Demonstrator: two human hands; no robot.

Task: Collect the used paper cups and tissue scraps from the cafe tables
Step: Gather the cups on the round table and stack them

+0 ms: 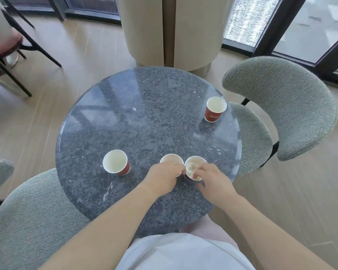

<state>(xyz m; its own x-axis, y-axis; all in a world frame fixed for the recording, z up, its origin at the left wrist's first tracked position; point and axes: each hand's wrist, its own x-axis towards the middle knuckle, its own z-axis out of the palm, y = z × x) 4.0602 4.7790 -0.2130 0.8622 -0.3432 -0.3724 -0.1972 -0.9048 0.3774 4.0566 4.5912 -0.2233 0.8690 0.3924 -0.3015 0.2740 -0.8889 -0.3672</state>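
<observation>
Gripping adjacent cups, left hand (163,177) and right hand (213,182) meet over table (144,114).

Four cups are standing on the desk (144,117): the far cup (215,110) toward the right edge, the left cup (116,162) near, and two touching cups (183,164) right of it, one holding tissue (191,169).

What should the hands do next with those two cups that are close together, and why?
Probably lift the cup holding the tissue scraps and nest it into the cup beside it. The right hand is already at its rim and the left hand is on the neighbour. Stacking them would free a hand for the two other cups standing apart on the round table.
</observation>
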